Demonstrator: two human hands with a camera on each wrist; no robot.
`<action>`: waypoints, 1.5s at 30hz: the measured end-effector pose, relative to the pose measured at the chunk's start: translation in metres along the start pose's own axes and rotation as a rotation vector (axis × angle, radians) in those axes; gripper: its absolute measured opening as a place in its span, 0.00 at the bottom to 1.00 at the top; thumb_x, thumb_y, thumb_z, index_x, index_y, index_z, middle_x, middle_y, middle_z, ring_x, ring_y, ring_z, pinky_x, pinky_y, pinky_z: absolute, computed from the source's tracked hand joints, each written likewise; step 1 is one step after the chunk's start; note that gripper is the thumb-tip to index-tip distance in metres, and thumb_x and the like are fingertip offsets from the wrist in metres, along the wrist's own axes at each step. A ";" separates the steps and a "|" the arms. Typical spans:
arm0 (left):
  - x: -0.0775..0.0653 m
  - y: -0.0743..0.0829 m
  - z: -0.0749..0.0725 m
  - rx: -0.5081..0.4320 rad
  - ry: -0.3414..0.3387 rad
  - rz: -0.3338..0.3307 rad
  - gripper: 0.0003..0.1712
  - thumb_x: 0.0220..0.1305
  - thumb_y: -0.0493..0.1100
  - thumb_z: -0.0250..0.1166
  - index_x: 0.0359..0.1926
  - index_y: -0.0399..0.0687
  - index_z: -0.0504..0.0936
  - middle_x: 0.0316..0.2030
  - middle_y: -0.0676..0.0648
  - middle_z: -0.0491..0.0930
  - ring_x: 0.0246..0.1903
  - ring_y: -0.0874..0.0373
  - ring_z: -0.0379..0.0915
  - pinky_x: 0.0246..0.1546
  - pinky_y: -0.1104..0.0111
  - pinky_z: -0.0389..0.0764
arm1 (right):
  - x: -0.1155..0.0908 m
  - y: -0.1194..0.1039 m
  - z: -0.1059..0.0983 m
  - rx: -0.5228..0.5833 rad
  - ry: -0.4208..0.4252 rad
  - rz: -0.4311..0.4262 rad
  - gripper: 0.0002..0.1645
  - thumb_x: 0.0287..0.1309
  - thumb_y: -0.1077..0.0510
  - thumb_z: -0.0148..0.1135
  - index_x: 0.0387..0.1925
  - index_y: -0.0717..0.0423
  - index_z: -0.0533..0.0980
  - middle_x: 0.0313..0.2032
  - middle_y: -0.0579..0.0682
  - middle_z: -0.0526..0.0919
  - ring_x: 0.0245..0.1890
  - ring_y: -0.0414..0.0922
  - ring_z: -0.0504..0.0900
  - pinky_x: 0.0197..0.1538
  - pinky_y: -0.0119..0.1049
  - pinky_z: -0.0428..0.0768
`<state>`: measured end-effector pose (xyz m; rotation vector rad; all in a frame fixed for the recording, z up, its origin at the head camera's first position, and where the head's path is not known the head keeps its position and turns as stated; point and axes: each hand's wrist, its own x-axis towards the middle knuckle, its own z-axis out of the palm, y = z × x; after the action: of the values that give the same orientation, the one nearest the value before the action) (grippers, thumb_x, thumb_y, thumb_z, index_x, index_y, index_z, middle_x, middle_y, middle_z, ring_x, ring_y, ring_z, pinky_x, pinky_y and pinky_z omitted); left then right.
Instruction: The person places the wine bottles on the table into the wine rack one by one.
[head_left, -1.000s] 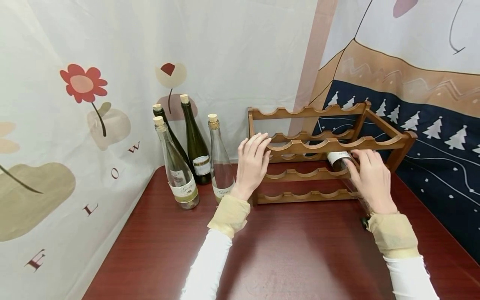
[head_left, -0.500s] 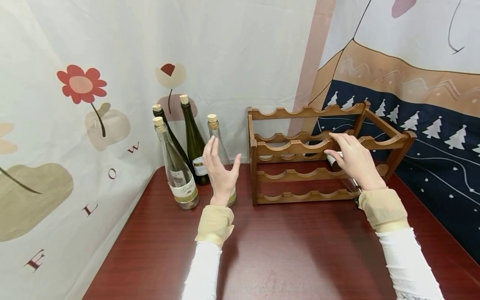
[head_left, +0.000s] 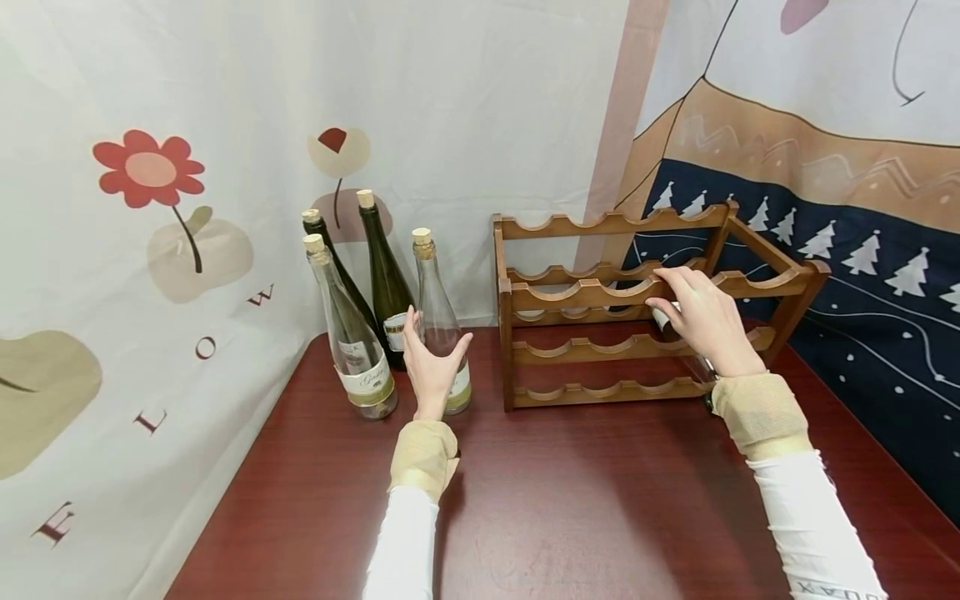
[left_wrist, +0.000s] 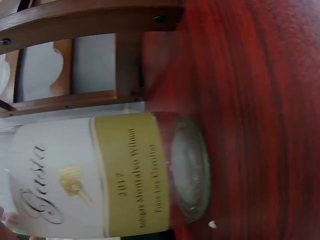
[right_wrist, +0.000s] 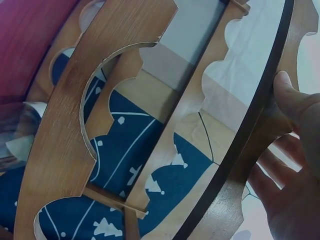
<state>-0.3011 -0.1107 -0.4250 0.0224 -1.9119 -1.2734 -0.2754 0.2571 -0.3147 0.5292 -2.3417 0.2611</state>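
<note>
My left hand [head_left: 431, 373] is right at a clear glass wine bottle [head_left: 437, 296] with a cork, its fingers along the bottle's left side and the thumb spread out to the right. The bottle stands upright on the table, and its white and olive label [left_wrist: 127, 175] fills much of the left wrist view. My right hand [head_left: 707, 321] grips the upper front rail of a wooden wine rack [head_left: 592, 294], thumb [right_wrist: 290, 95] in front and fingers behind. Below that hand another bottle [head_left: 663, 320] lies in the rack's lower tier, largely hidden.
To the left stand a clear corked bottle [head_left: 356, 350] and two dark green ones, the taller green bottle [head_left: 382, 267] behind. A printed curtain [head_left: 480, 100] hangs close behind the rack and bottles. All stand on a red-brown table [head_left: 570, 500].
My left hand has left the rack's left end and moved left and down to the clear bottle. My right hand has gone from the lying bottle up to the rack's upper front rail.
</note>
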 end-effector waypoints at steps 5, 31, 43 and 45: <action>-0.003 -0.005 0.002 0.011 -0.020 -0.064 0.54 0.42 0.58 0.76 0.68 0.51 0.60 0.58 0.45 0.74 0.60 0.50 0.70 0.59 0.51 0.70 | 0.000 0.001 0.002 -0.006 0.002 -0.002 0.26 0.56 0.56 0.65 0.54 0.62 0.73 0.46 0.62 0.79 0.42 0.58 0.78 0.37 0.53 0.79; -0.003 0.001 -0.002 -0.024 -0.016 0.002 0.43 0.43 0.44 0.74 0.61 0.47 0.66 0.48 0.43 0.78 0.48 0.48 0.77 0.49 0.53 0.75 | -0.002 -0.003 0.002 0.007 -0.006 0.033 0.29 0.58 0.55 0.64 0.58 0.62 0.70 0.49 0.63 0.77 0.46 0.59 0.77 0.39 0.55 0.79; -0.012 0.029 -0.017 0.011 -0.071 0.126 0.41 0.43 0.44 0.73 0.60 0.45 0.67 0.48 0.44 0.76 0.46 0.49 0.75 0.44 0.53 0.75 | -0.006 -0.026 0.005 0.102 0.075 0.097 0.33 0.52 0.55 0.69 0.58 0.65 0.70 0.57 0.65 0.71 0.58 0.61 0.69 0.52 0.59 0.75; -0.016 0.033 -0.018 0.029 -0.086 0.151 0.42 0.43 0.44 0.73 0.60 0.44 0.67 0.47 0.43 0.77 0.46 0.49 0.75 0.44 0.53 0.76 | -0.007 -0.034 0.007 0.147 0.109 0.103 0.34 0.51 0.56 0.70 0.57 0.66 0.70 0.58 0.65 0.71 0.60 0.61 0.67 0.55 0.58 0.73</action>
<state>-0.2661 -0.1012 -0.4060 -0.1615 -1.9653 -1.1614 -0.2602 0.2269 -0.3235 0.4535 -2.2577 0.5008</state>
